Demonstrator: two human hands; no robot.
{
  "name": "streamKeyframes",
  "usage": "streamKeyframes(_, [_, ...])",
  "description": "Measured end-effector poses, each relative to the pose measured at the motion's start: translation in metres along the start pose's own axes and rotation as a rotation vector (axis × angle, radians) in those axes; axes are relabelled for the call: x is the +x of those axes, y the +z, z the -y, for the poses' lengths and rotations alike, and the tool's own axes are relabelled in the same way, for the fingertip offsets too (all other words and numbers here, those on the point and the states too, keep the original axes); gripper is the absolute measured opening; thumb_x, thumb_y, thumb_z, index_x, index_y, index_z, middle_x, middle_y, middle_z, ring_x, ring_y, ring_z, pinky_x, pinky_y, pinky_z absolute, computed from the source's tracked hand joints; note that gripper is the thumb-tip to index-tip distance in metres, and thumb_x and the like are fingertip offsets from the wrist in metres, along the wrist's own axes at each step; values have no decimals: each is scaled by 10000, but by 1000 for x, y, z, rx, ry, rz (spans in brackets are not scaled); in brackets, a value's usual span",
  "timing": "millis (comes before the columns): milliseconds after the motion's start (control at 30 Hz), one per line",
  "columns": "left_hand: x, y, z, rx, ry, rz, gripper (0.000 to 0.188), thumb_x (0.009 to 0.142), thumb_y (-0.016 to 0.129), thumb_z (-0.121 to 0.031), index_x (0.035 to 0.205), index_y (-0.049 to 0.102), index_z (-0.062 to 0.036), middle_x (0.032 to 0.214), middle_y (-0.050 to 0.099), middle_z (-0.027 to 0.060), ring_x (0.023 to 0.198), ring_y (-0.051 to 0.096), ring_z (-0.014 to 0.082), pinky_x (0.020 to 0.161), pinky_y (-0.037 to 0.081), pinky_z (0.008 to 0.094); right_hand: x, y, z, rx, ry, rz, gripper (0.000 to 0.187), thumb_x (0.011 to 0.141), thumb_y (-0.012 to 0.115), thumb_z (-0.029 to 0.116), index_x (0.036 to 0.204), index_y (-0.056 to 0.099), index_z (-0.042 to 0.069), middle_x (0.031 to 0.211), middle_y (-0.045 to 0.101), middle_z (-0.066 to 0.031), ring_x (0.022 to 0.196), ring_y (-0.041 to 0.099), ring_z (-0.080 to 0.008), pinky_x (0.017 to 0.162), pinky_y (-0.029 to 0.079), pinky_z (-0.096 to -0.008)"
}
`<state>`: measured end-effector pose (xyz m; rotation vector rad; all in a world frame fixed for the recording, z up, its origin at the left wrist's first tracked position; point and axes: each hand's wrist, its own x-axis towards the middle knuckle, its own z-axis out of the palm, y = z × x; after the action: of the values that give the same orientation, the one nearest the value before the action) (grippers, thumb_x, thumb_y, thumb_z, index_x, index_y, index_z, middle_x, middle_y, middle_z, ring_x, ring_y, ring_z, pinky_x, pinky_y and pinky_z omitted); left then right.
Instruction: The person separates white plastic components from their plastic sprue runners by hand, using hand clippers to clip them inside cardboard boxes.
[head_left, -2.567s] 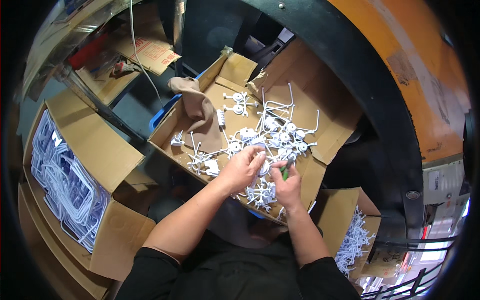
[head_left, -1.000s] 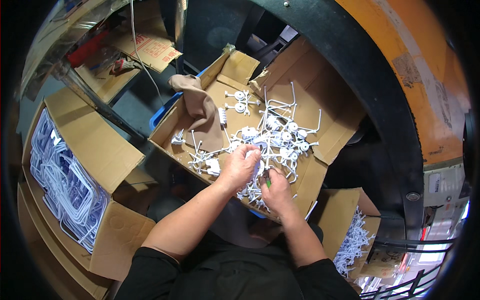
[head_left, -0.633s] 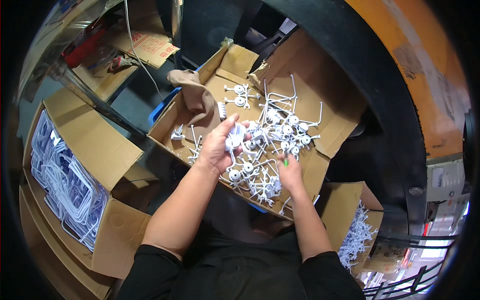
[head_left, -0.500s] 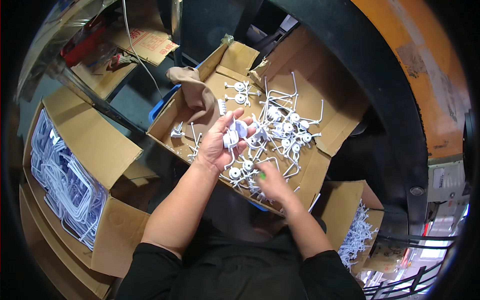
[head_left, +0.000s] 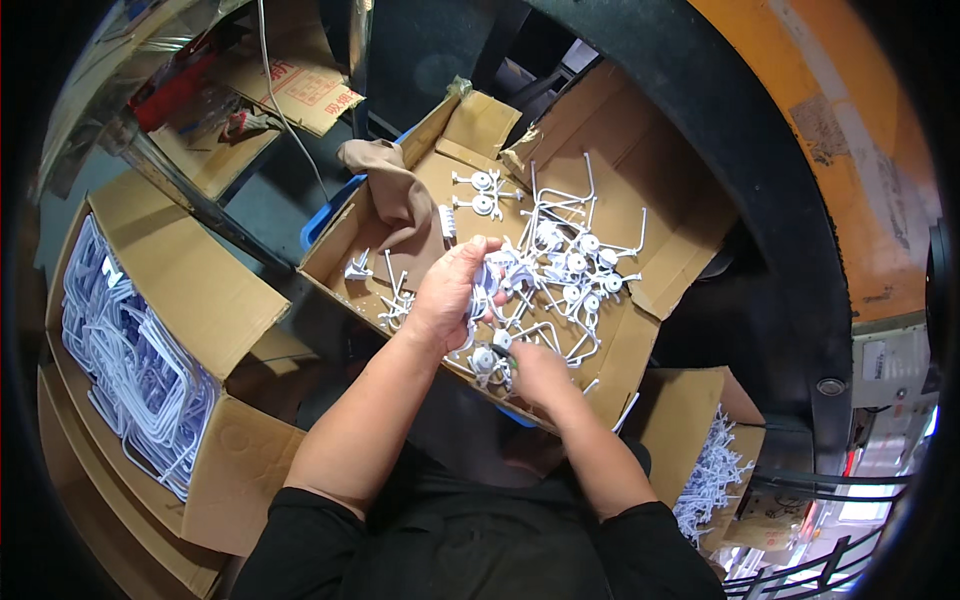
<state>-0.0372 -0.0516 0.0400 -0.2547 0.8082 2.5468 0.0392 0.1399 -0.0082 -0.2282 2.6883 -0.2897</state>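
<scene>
My left hand point(head_left: 448, 292) is raised over the near part of an opened cardboard box point(head_left: 630, 345), fingers curled round white plastic parts point(head_left: 484, 292) with rounded ends. Just right of it and lower, my right hand point(head_left: 541, 374) is closed round a small dark tool point(head_left: 502, 352) with a bit of green at the grip; its exact kind does not show. The tool's tip is close to white round parts point(head_left: 484, 358) on runners in the box. More white moulded pieces point(head_left: 575, 262), round caps on bent sprue rods, are heaped beyond both hands.
A brown cloth point(head_left: 398, 195) hangs over the box's left side. At far left, a carton point(head_left: 245, 445) holds many white rods. Another carton point(head_left: 655, 405) at lower right has thin white scraps. A dark curved machine frame point(head_left: 790, 190) rises on the right.
My left hand has turned and closed more round the white parts, its palm now less visible. My right hand has shifted slightly, and the dark tool shows more clearly.
</scene>
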Motion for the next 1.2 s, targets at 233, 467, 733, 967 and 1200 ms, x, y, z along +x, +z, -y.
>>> streamKeyframes(233, [-1, 0, 8, 749, 169, -148, 547, 843, 684, -459, 1149, 582, -16, 822, 637, 100, 672, 613, 174, 567, 487, 288, -32, -50, -3, 398, 197, -317, 113, 814, 600, 105, 885, 634, 25, 810, 641, -171, 779, 631, -331, 699, 485, -402])
streamKeyframes(467, [-8, 12, 8, 1195, 111, 73, 449, 862, 663, -417, 1052, 642, -11, 748, 641, 126, 682, 601, 209, 657, 490, 331, -46, -77, 16, 341, -125, -589, 54, 805, 606, 6, 856, 606, -13, 783, 608, -168, 697, 597, -302, 652, 479, -359])
streamKeyframes(733, [3, -2, 16, 650, 149, 126, 378, 967, 534, -402, 865, 610, -47, 701, 585, 14, 570, 516, 83, 520, 439, 260, -36, -41, -26, 1002, -144, -604, 262, 880, 538, -20, 1137, 555, 33, 889, 588, 1, 766, 555, -93, 675, 471, -293])
streamKeyframes(967, [-2, 0, 14, 655, 39, 354, 334, 975, 540, -352, 849, 604, -50, 760, 581, -22, 688, 510, 57, 611, 440, 236, -47, -11, -14, 440, -105, -482, 243, 830, 561, 47, 1070, 557, 8, 849, 600, -123, 748, 588, -304, 691, 489, -373])
streamKeyframes(1200, [-4, 3, 9, 901, 62, 263, 290, 931, 620, -331, 855, 627, -52, 709, 587, -24, 651, 511, 54, 577, 443, 241, -41, -51, 21, 453, -294, -320, 167, 842, 516, 19, 995, 581, 5, 899, 610, -168, 840, 576, -387, 765, 460, -451])
